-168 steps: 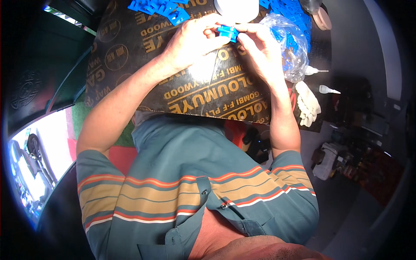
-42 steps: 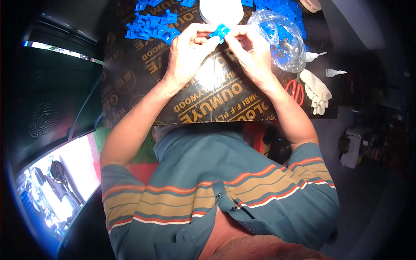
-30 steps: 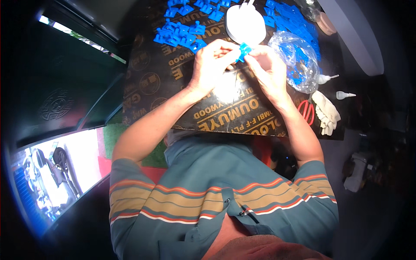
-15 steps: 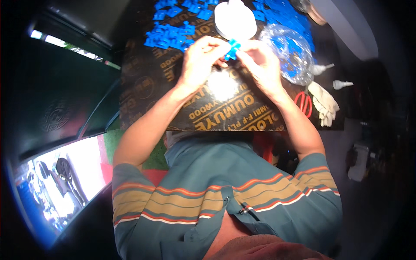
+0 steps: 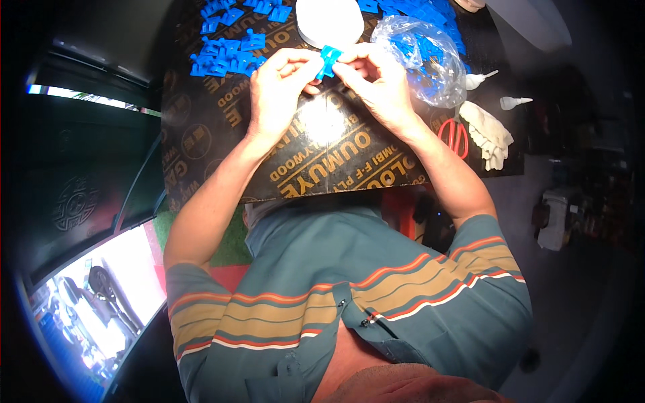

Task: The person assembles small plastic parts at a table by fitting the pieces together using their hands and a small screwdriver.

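Between my two hands is a small blue plastic part (image 5: 328, 61), pinched by its edges near the far side of the table. My left hand (image 5: 279, 86) grips its left edge between thumb and fingers. From the other side, my right hand (image 5: 380, 84) closes thumb and fingertips on its right edge. Just beyond the part sits a white rounded lamp-like object (image 5: 330, 21). Several similar blue parts (image 5: 225, 56) lie in a loose group left of my left hand. Beside my right hand rests a clear plastic bag (image 5: 437, 74) with blue parts in it.
Red-handled scissors (image 5: 454, 139) and a whitish knit glove (image 5: 489, 134) lie on the right of the dark printed plywood table (image 5: 269, 191). Near them are two small white nozzle-tipped bottles (image 5: 514, 103). A large heap of blue parts (image 5: 430, 17) covers the far right.
The view has shifted, so the table sits further left and higher in the picture. Both hands still hold the blue part, which is now turned so that its flatter face shows.
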